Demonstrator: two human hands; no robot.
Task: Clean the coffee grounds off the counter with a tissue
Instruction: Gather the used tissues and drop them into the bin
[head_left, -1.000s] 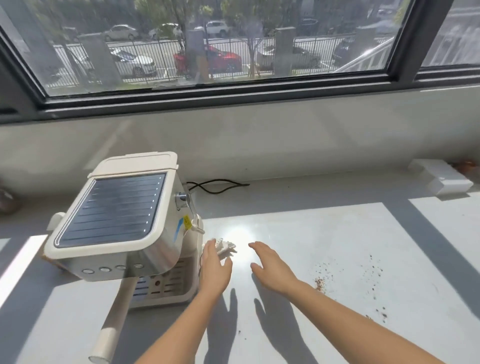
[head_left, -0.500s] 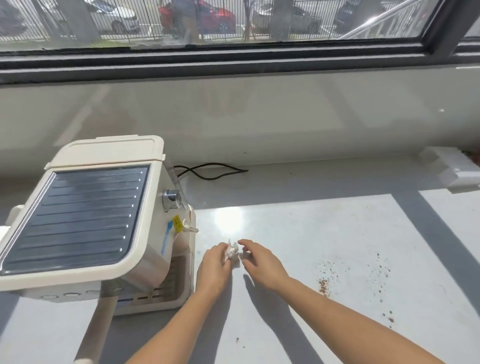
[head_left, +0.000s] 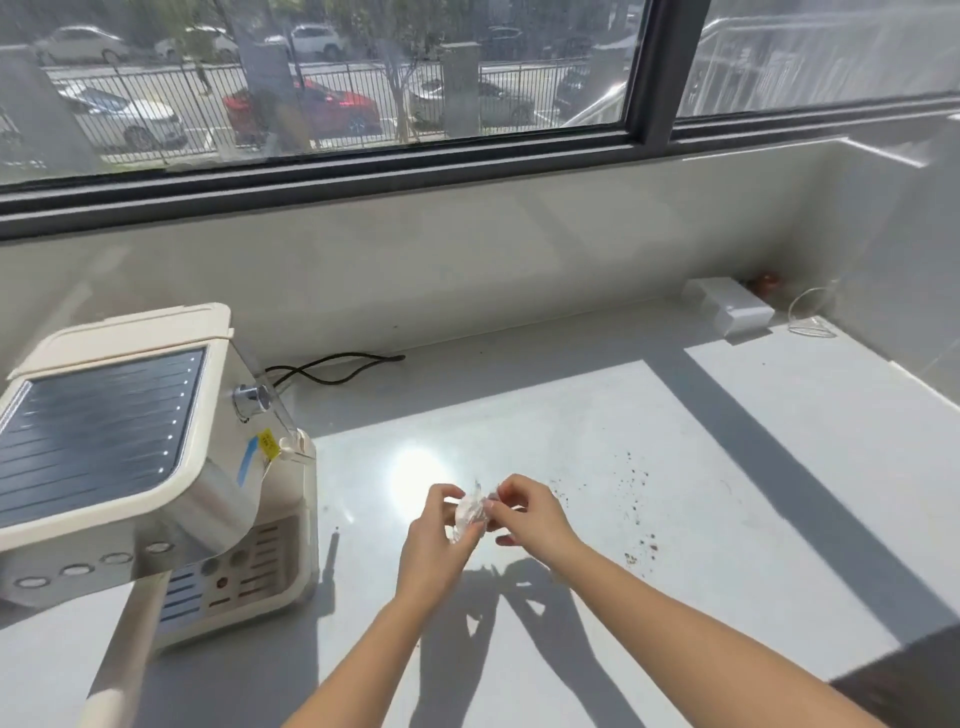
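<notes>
A small crumpled white tissue (head_left: 470, 512) is held above the white counter (head_left: 727, 467) between both of my hands. My left hand (head_left: 434, 540) grips it from the left, my right hand (head_left: 524, 514) pinches it from the right. Brown coffee grounds (head_left: 641, 545) lie scattered on the sunlit counter to the right of my hands, with finer specks (head_left: 631, 475) further back.
A cream and steel coffee machine (head_left: 156, 447) stands at the left, its long handle (head_left: 124, 660) sticking out toward me. A black cord (head_left: 337, 366) lies behind it. A white box (head_left: 732, 309) and a thin wire loop (head_left: 810, 317) sit at the back right corner.
My left hand picked the tissue up from beside the machine. Both hands lifted it off the counter and moved right, closer to the grounds. The view swung right.
</notes>
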